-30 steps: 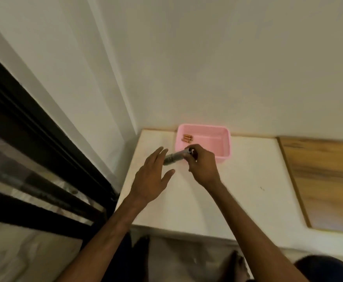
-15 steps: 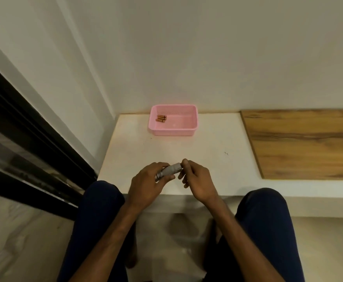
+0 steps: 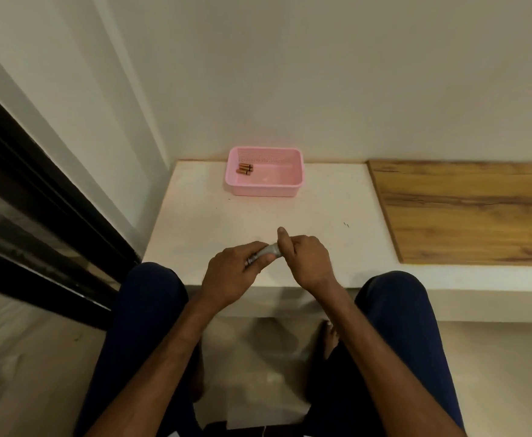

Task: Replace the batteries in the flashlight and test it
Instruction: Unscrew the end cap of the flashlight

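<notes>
Two hands in use, both yours, both on one item. Item 1: grey flashlight (image 3: pixel 267 251), held roughly level above the near edge of the white ledge (image 3: pixel 201 222), with its barrel showing only between your hands. Your left hand (image 3: pixel 231 272) wraps the left end, fingers curled round the barrel, and a ringed metal tip shows past the knuckles. Your right hand (image 3: pixel 305 258) grips the right end with fingers curled over it and one digit raised. That end is hidden, so you cannot tell whether a cap is on it. Item 2: batteries (image 3: pixel 245 169), a small copper-coloured cluster, count unclear, lying in the back left corner of the pink basket (image 3: pixel 264 191). The basket stands at the far side of the ledge by the wall (image 3: pixel 290 74), well apart from your hands. Item 3: wooden panel (image 3: pixel 463 212), flat on the ledge to the right. Item 4: black frame (image 3: pixel 38 200), along the left. Your knees (image 3: pixel 151 298), in dark trousers, sit either side of your forearms. One bare foot (image 3: pixel 331 339) shows below the ledge.
</notes>
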